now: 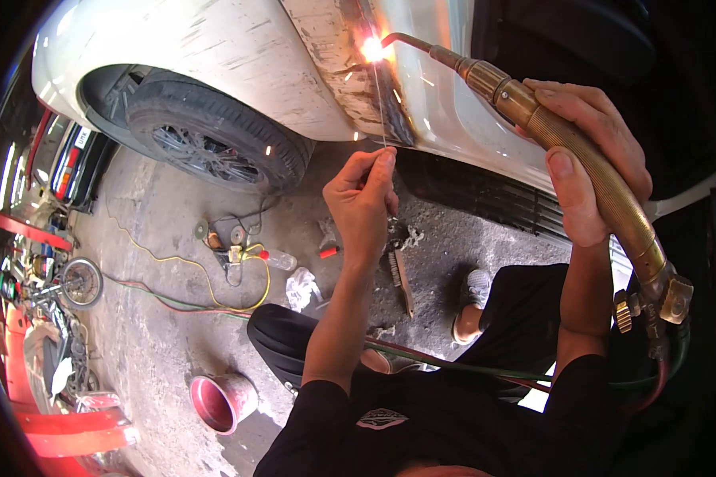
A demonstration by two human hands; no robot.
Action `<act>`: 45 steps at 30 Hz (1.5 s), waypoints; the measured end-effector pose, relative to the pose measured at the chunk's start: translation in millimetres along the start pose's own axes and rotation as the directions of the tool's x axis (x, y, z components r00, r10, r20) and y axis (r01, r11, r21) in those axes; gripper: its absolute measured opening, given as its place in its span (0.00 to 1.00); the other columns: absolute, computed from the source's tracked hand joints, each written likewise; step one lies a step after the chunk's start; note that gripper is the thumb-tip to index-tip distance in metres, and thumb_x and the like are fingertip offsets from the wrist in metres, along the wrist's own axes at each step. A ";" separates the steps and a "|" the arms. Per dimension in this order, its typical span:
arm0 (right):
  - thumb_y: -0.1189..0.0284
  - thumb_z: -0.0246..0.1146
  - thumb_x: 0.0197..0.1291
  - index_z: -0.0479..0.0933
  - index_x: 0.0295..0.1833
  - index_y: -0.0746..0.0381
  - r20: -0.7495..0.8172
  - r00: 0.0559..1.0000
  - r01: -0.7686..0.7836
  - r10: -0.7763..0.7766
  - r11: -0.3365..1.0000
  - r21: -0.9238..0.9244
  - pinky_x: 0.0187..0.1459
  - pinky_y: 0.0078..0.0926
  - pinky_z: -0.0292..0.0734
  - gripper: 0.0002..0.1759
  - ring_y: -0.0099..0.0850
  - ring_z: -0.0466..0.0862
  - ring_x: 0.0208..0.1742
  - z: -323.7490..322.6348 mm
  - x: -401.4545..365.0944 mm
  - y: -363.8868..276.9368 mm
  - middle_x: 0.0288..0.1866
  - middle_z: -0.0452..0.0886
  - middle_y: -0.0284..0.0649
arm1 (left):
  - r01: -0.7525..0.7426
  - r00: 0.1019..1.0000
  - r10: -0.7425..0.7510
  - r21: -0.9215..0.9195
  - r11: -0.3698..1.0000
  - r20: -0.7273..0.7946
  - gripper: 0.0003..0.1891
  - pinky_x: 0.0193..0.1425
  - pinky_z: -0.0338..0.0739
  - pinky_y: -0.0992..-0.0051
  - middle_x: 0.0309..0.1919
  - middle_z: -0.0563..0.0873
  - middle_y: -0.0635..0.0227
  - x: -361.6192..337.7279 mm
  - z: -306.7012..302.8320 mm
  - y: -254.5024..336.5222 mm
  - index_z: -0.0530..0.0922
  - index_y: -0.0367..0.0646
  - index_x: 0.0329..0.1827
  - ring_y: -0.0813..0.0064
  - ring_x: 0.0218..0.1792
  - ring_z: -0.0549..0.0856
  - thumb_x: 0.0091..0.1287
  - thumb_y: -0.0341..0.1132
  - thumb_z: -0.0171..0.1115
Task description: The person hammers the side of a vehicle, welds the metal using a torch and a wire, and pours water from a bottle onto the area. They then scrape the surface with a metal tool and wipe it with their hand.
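Observation:
My right hand [585,151] is wrapped round the ribbed handle of a brass gas welding torch [589,155]. The torch's thin bent tip reaches left to a bright flame [372,49] at the white car's body panel [429,87]. Between thumb and fingers, my left hand [362,195] pinches a thin filler rod [382,103], which runs up to the glow. A scorched dark seam [396,115] lies below the flame, and small sparks fly around it. The glare hides the exact contact of rod and metal.
The car's wheel [215,135] stands to the left. On the floor are a wire brush [402,278], a power tool with a yellow hose [235,250], a clear bottle [280,259] and a red bucket [223,401]. Green and red gas hoses [469,370] cross my lap.

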State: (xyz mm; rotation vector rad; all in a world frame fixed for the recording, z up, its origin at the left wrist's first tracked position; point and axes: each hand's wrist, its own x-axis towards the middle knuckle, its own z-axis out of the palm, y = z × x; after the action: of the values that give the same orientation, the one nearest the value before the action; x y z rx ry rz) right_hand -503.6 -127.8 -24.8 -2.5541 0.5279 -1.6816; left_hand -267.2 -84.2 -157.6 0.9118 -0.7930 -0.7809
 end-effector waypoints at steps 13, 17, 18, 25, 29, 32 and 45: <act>0.62 0.65 0.63 0.84 0.54 0.74 0.007 1.000 0.025 -0.025 1.000 0.006 0.51 0.42 0.90 0.25 0.50 0.91 0.52 1.3 -0.1 2.1 0.51 0.87 0.60 | -0.006 1.000 0.006 0.000 1.000 -0.006 0.08 0.19 0.66 0.82 0.23 0.79 0.77 0.4 0.5 0.4 0.89 0.33 0.46 0.90 0.18 0.72 0.75 0.30 0.68; 0.62 0.65 0.64 0.83 0.55 0.74 0.006 0.999 0.052 -0.052 0.998 0.038 0.50 0.42 0.91 0.25 0.50 0.91 0.52 1.4 0.6 4.6 0.51 0.87 0.61 | 0.003 1.000 -0.003 0.003 1.000 -0.004 0.08 0.19 0.66 0.82 0.24 0.79 0.77 0.6 0.0 -0.5 0.89 0.33 0.46 0.90 0.18 0.72 0.75 0.30 0.68; 0.62 0.65 0.64 0.83 0.55 0.74 0.004 0.998 0.054 -0.055 0.998 0.043 0.50 0.42 0.91 0.25 0.50 0.91 0.52 1.6 0.8 4.8 0.51 0.87 0.61 | 0.008 1.000 -0.008 0.004 1.000 -0.007 0.08 0.19 0.66 0.82 0.24 0.79 0.77 0.4 0.3 -0.4 0.89 0.33 0.46 0.90 0.18 0.71 0.75 0.30 0.68; 0.62 0.65 0.63 0.83 0.55 0.75 0.002 1.000 0.018 -0.018 1.000 0.024 0.50 0.42 0.90 0.26 0.50 0.91 0.51 0.5 0.5 1.6 0.51 0.87 0.62 | -0.005 1.000 0.005 0.004 1.000 -0.001 0.07 0.20 0.66 0.83 0.23 0.79 0.77 0.6 2.0 -0.3 0.89 0.33 0.46 0.90 0.18 0.71 0.75 0.29 0.68; 0.61 0.65 0.61 0.84 0.55 0.74 0.011 0.999 0.049 -0.048 0.999 -0.015 0.52 0.43 0.88 0.26 0.50 0.91 0.51 -0.7 0.2 1.5 0.50 0.87 0.61 | 0.002 1.000 -0.002 -0.005 1.000 0.001 0.08 0.20 0.66 0.82 0.23 0.78 0.77 0.9 0.7 -2.2 0.89 0.33 0.46 0.90 0.18 0.71 0.75 0.29 0.68; 0.62 0.65 0.61 0.84 0.54 0.74 0.013 0.999 0.039 -0.039 0.999 -0.006 0.53 0.44 0.88 0.26 0.50 0.91 0.51 -1.3 0.7 1.5 0.50 0.87 0.61 | 0.000 1.000 0.000 0.002 1.000 -0.009 0.08 0.20 0.66 0.82 0.23 0.78 0.77 1.0 0.7 -2.5 0.89 0.33 0.46 0.90 0.18 0.71 0.75 0.29 0.68; 0.63 0.65 0.59 0.84 0.54 0.75 0.010 0.999 0.035 -0.035 0.999 -0.008 0.53 0.43 0.87 0.26 0.51 0.91 0.51 -2.4 1.9 -0.7 0.50 0.87 0.61 | -0.003 1.000 0.003 -0.002 1.000 -0.014 0.07 0.19 0.67 0.82 0.23 0.78 0.76 -0.5 1.9 -1.6 0.89 0.33 0.46 0.89 0.18 0.71 0.75 0.28 0.67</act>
State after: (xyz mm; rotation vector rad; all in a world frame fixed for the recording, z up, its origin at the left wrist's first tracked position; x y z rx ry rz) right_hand -504.9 -127.4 -22.0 -2.5911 0.4937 -1.6803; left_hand -269.4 -85.1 -158.4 0.9126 -0.7813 -0.7720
